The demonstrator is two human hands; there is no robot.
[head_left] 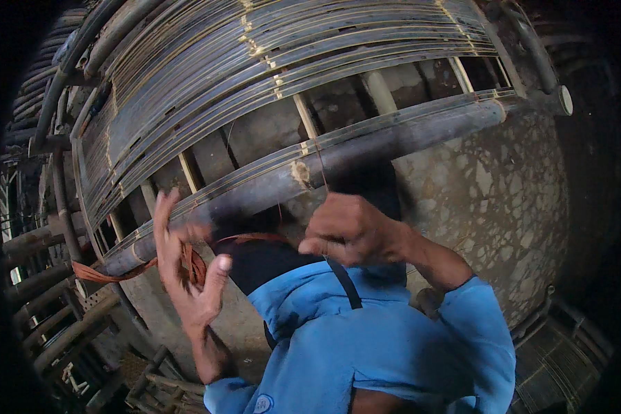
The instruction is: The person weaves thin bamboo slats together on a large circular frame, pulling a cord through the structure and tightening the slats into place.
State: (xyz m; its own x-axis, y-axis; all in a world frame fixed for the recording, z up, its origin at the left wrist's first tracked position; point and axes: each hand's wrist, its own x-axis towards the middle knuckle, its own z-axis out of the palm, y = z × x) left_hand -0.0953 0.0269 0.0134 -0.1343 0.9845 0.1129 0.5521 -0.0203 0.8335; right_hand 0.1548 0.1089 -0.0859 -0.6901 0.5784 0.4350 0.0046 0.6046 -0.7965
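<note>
My right hand point(348, 231) is closed in a fist around a thin reddish-brown strip point(322, 169), which runs up from it over the bamboo pole point(407, 141). Below that fist a flat dark strip point(343, 281) lies against the blue top; whether it joins the reddish-brown one is hidden. My left hand point(190, 276) is raised with its fingers apart, slightly blurred. Close by its palm is a bunched orange-brown band point(194, 268), and more of this band point(114, 272) reaches the pole's left end. The pole edges a frame of long bamboo slats point(207, 93).
Pale cross slats point(305, 116) bridge the gap between pole and slatted surface. Bamboo poles point(41, 241) are stacked along the left. A mottled stone-like floor point(490, 200) spreads at right, with another slatted bamboo piece point(552, 366) at lower right.
</note>
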